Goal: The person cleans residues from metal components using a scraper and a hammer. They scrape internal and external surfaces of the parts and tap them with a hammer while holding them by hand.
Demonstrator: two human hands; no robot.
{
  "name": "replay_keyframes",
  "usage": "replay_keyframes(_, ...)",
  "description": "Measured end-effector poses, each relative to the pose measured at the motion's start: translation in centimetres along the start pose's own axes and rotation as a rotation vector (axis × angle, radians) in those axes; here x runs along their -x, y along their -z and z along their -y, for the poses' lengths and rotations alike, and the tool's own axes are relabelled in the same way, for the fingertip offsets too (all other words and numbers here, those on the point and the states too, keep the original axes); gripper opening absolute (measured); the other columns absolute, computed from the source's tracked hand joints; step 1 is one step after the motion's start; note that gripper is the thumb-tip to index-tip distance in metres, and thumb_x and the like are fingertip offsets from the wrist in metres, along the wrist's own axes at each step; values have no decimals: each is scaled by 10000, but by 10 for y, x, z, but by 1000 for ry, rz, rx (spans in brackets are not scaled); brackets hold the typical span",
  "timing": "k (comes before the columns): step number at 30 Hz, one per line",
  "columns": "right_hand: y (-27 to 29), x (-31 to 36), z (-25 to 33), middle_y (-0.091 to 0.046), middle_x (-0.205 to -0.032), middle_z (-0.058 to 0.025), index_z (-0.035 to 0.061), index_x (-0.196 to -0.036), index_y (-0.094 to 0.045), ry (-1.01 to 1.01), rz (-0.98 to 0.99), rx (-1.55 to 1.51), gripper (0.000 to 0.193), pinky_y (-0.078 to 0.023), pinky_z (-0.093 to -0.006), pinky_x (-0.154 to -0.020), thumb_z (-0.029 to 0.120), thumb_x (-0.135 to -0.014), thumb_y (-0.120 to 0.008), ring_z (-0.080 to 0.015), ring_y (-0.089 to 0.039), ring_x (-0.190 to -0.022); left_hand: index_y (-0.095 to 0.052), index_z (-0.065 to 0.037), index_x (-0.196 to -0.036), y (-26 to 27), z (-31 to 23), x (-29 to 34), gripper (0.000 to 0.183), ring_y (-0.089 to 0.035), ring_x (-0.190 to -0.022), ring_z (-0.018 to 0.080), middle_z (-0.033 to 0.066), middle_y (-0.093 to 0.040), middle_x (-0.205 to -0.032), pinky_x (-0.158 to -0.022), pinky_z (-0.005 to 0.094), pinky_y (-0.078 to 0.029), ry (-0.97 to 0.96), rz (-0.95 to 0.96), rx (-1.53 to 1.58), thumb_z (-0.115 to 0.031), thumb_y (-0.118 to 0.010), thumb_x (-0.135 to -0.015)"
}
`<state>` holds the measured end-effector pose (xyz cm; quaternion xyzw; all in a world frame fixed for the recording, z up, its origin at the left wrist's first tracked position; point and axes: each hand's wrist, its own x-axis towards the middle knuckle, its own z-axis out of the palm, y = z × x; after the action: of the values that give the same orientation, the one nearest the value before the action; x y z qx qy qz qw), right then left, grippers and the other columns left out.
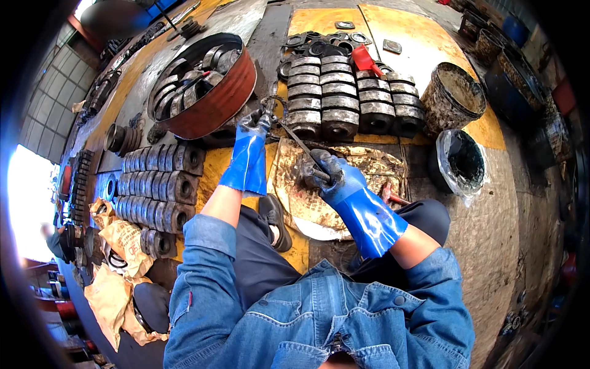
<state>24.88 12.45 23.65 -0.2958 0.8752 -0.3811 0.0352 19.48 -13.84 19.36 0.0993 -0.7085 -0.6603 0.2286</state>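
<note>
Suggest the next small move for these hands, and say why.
Probably guide the far end of the metal rod onto the dark curved piece: the left hand seems to hold that piece, while the right hand grips the rod, its far end pointing that way. Whether they already touch is unclear.

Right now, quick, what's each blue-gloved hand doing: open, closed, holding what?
Left hand: closed, apparently gripping a thin, dark, curved metal piece; its exact shape is unclear.
Right hand: closed around a long, thin, grey metal tool.
</note>
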Motion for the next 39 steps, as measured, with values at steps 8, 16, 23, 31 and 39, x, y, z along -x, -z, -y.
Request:
replay_keyframes(8, 12, 2, 6, -613, -932, -190, 191, -1157, -514, -7, -30, 125, 426, -499, -473, -649, 123, -751, -622, -391, -615, -800, -657, -32, -1008, -3, 5, 2, 176, -608, -759, 109, 15, -659, -881, -561, 265, -503, 33, -21, 15, -115, -653, -853)
replay_keyframes(16, 19, -3, -19, -591, -974, -157, 156, -1165, -503, 18, 79, 327, 439, -509, -459, -684, 200, -753, -648, -367, -614, -843, -662, -33, -1001, 5, -1, 6, 180, -604, -749, 105, 14, -663, -867, -559, 260, -496, 50, 42, -9, -130, -661, -849)
replay_keyframes(23, 30, 4, -49, -594, -992, -147, 154, -1282, -454, 176, 163, 546, 692, -501, -454, -685, 122, -642, -715, -342, -589, -881, -665, -33, -999, 18, -14, 11, 184, -600, -743, 101, 14, -664, -859, -564, 256, -491, 142, 208, -31, -136, -666, -847)
replay_keyframes(31, 42, 16, -55, -620, -896, -145, 215, -1365, -402, 375, 125, 512, 721, -481, -453, -618, 32, -702, -620, -357, -607, -749, -667, -33, -997, 40, -31, 17, 189, -596, -736, 97, 14, -666, -851, -569, 252, -486, 288, 415, -117, -142, -671, -843)
replay_keyframes(39, 61, 16, -46, -629, -864, -133, 179, -1291, -501, 506, 129, 415, 604, -485, -421, -555, 38, -715, -617, -326, -619, -685, -670, -33, -995, 58, -36, 27, 194, -591, -728, 93, 15, -668, -842, -575, 248, -481, 356, 513, -199, -149, -677, -840)
